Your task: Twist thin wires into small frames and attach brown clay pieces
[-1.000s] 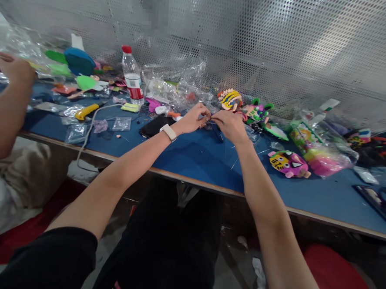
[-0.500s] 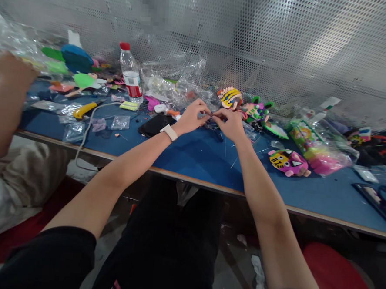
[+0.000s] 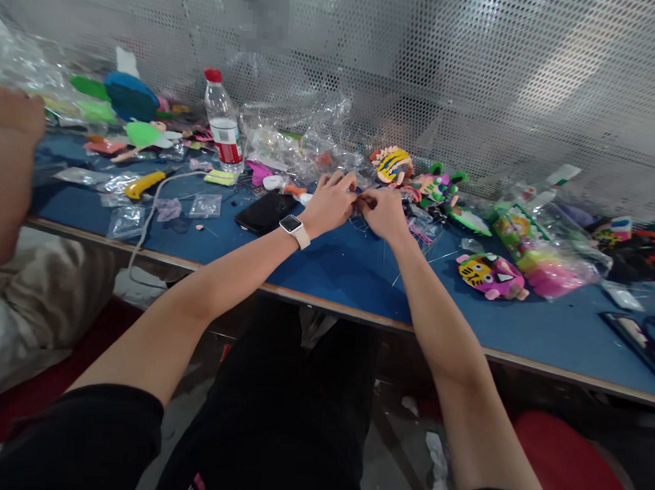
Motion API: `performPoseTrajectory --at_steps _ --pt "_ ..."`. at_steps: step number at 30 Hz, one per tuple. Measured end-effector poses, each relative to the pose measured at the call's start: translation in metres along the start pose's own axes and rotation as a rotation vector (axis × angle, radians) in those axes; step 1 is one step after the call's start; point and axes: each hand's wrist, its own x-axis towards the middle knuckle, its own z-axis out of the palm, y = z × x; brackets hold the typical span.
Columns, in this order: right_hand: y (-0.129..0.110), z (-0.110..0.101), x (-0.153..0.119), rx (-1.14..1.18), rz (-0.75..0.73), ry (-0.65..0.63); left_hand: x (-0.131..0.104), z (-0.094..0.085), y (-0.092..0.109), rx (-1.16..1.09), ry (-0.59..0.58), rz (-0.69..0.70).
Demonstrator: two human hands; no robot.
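Observation:
My left hand (image 3: 333,203), with a watch (image 3: 295,230) on its wrist, is closed with bent fingers above the blue table (image 3: 337,271). Its fingertips meet those of my right hand (image 3: 383,211), which is pinched closed. Whatever lies between the fingertips is too small to make out. Thin wires (image 3: 425,235) lie beside and beneath my right hand. A black phone (image 3: 266,212) is left of my left hand. Just behind my right hand sits a yellow striped clay piece (image 3: 392,165), with a green and purple clay figure (image 3: 439,185) to its right.
At the left are a red-capped bottle (image 3: 223,131), a yellow cutter (image 3: 144,185), a cable (image 3: 150,223) and another person's hand (image 3: 11,111). A yellow and purple clay face (image 3: 492,276) and a bag of coloured clay (image 3: 559,270) lie at the right. A perforated metal panel (image 3: 482,77) stands behind.
My left hand has turned over, so its back and the watch face now show. My right hand has shifted slightly left and down. The other person's hand has moved left.

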Motion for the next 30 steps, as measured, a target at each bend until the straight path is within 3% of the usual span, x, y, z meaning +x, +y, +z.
performPoseTrajectory --at_steps 20,30 --pt "0.008 0.010 0.001 0.004 0.001 0.028 -0.001 0.011 0.004 0.052 -0.013 0.046" --pt "0.008 0.008 -0.002 0.074 -0.033 0.059 -0.002 0.014 -0.007 -0.070 0.055 -0.060"
